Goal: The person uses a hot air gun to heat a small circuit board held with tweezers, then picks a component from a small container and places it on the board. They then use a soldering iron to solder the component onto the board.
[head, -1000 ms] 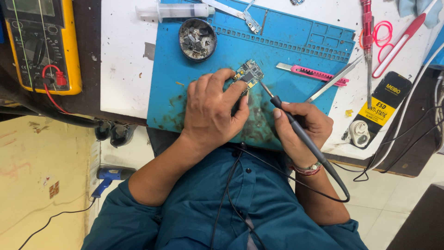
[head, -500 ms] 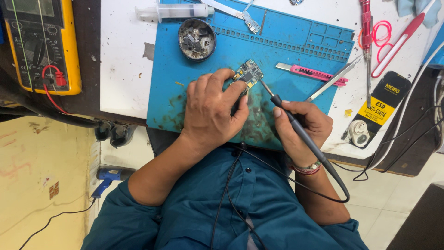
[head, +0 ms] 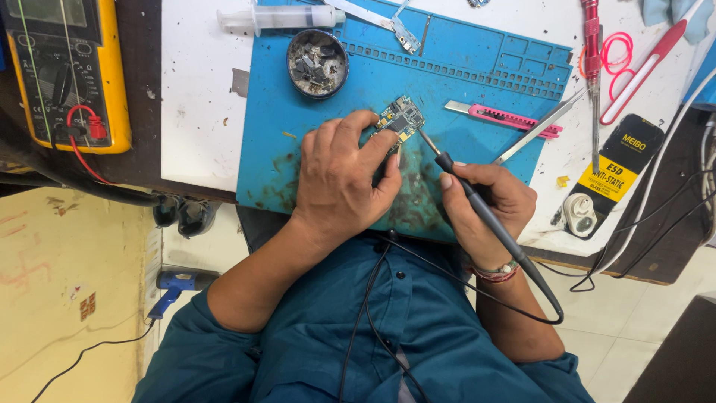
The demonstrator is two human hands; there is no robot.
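Note:
A small circuit board lies on the blue work mat. My left hand presses down on the board's near edge with its fingertips. My right hand grips a black soldering iron like a pen. The iron's metal tip touches the board's right edge. A black cord runs from the iron's handle down over my blue shirt.
A round tin of small parts sits at the mat's far left. A syringe, pink utility knife, tweezers, red screwdriver and black tool pouch lie around. A yellow multimeter stands at left.

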